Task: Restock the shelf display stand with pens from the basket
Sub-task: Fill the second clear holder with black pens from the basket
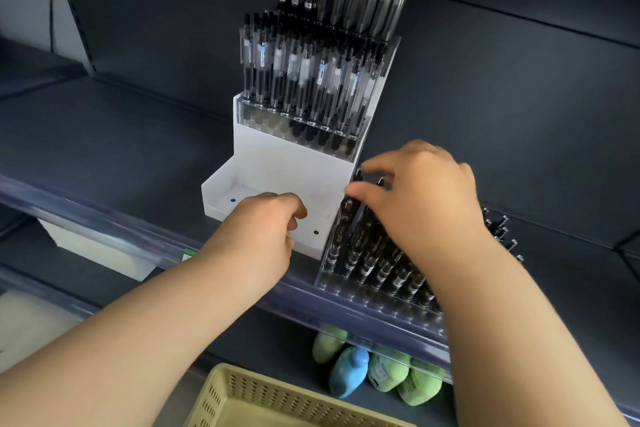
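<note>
Head view: black clear-barrelled pens (304,80) upright in white display stand (277,156).

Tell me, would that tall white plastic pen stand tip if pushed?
The tall white plastic pen stand is probably top-heavy: black pens crowd its upper tiers, while its front tray looks bare. A high push might rock it; a low one would likely slide it along the smooth dark shelf.

Blue (349,374) and green bottle-shaped items (388,371) lie side by side on the lower shelf, under the front edge of the dark shelf (121,135). A clear price rail (86,215) lines that edge, with a white card (98,253) below its left stretch.
</note>
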### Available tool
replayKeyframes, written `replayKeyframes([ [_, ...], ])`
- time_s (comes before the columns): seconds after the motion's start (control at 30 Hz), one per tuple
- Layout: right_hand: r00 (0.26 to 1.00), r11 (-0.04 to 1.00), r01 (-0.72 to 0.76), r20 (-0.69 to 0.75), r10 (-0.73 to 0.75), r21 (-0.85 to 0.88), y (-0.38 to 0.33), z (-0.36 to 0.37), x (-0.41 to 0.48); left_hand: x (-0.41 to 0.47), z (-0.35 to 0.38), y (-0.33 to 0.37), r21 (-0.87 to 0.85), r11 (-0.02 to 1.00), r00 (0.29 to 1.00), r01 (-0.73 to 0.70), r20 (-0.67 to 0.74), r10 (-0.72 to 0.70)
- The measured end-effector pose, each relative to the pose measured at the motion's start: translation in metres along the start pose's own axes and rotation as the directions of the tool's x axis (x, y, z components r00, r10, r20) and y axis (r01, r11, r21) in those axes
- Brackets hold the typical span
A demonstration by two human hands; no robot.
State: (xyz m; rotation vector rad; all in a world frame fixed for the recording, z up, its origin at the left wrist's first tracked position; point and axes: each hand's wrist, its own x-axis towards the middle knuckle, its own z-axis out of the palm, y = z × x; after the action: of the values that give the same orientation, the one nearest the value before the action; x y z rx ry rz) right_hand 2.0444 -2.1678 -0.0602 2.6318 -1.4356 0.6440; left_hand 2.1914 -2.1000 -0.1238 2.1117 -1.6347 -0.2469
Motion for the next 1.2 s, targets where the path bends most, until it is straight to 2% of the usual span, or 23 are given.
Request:
replayKeyframes([
  [0.17, 0.976, 0.984, -0.114, -0.167, 0.137, 0.137, 0.034, -0.032, -0.002, 0.002, 0.002, -0.005, -0.011, 0.999, 0.993, 0.046, 0.106, -0.044],
  [0.33, 0.939, 0.974, -0.198, -0.262, 0.221, 0.109, 0.074, -0.058, -0.019, -0.003, 0.016, -0.004, 0.007, 1.0, 0.966, 0.01, 0.258, -0.012],
  [0.43, 0.93, 0.962, -0.27, -0.249, 0.269, 0.032, 0.099, -0.053, -0.036, -0.004, 0.023, 0.0, 0.074, 0.997, 0.955, -0.021, 0.297, -0.002],
  [0.53, 0.937, 0.937, -0.332, -0.153, 0.315, -0.107, 0.118, -0.032, -0.062, -0.005, 0.027, 0.003, 0.1, 0.995, 0.947, -0.026, 0.32, -0.008],
  [0.6, 0.935, 0.923, -0.353, -0.007, 0.356, -0.152, 0.124, -0.014, -0.081, -0.005, 0.029, 0.007, 0.104, 0.994, 0.942, -0.018, 0.334, -0.018],
  [0.67, 0.89, 0.906, -0.381, 0.194, 0.413, -0.185, 0.121, 0.006, -0.096, -0.005, 0.033, 0.01, 0.118, 0.993, 0.939, -0.004, 0.343, -0.037],
  [0.77, 0.778, 0.905, -0.363, 0.462, 0.426, -0.223, 0.111, 0.029, -0.111, -0.006, 0.04, 0.017, 0.159, 0.987, 0.931, 0.017, 0.357, -0.074],
  [0.87, 0.744, 0.908, -0.359, 0.521, 0.418, -0.216, 0.104, 0.034, -0.116, -0.005, 0.041, 0.019, 0.208, 0.978, 0.918, 0.031, 0.382, -0.111],
  [0.93, 0.755, 0.906, -0.368, 0.503, 0.422, -0.207, 0.105, 0.031, -0.114, 0.003, 0.03, 0.016, 0.209, 0.977, 0.95, 0.039, 0.295, -0.101],
  [1.0, 0.77, 0.907, -0.374, 0.479, 0.421, -0.196, 0.107, 0.027, -0.111, 0.014, 0.012, 0.014, 0.058, 0.997, 0.994, 0.044, 0.093, -0.05],
  [1.07, 0.78, 0.908, -0.368, 0.467, 0.418, -0.198, 0.109, 0.026, -0.108, 0.023, -0.011, 0.02, -0.134, 0.988, 0.99, -0.078, -0.126, 0.061],
  [1.1, 0.78, 0.909, -0.363, 0.468, 0.416, -0.204, 0.109, 0.026, -0.107, 0.026, -0.021, 0.026, -0.179, 0.969, 0.972, -0.171, -0.193, 0.136],
  [1.13, 0.779, 0.911, -0.355, 0.473, 0.412, -0.209, 0.109, 0.025, -0.106, 0.028, -0.029, 0.033, -0.191, 0.945, 0.951, -0.264, -0.215, 0.222],
  [1.2, 0.777, 0.914, -0.348, 0.481, 0.407, -0.21, 0.107, 0.026, -0.105, 0.033, -0.035, 0.044, -0.156, 0.901, 0.911, -0.406, -0.152, 0.384],
])
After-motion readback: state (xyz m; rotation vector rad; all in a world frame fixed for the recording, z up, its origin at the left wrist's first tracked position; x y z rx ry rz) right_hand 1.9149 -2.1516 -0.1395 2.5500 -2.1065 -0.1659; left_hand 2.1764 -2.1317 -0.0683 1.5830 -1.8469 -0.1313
